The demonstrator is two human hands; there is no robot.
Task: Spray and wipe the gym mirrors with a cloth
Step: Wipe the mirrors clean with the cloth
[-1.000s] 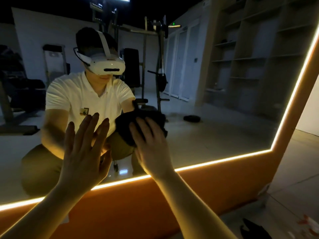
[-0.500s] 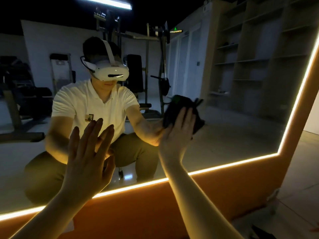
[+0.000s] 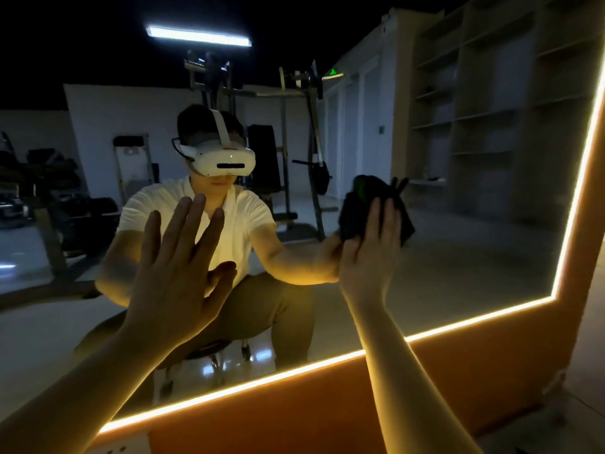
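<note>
A large wall mirror (image 3: 458, 250) with a glowing light strip along its lower and right edges fills the view. My right hand (image 3: 371, 253) presses a dark cloth (image 3: 355, 204) flat against the glass right of centre, fingers straight and pointing up. My left hand (image 3: 178, 267) lies open with spread fingers on or just in front of the glass at left centre; I cannot tell if it touches. The mirror reflects me crouched, wearing a white headset. No spray bottle is in view.
An orange panel (image 3: 327, 404) runs below the mirror down to the floor. Pale floor tiles (image 3: 582, 371) show at the far right. Gym machines, a bench and tall shelving appear only as reflections in the glass.
My right hand has swept the cloth up and to the right across the glass. The view has tilted upward. My left hand has kept its flat pose at the left.
</note>
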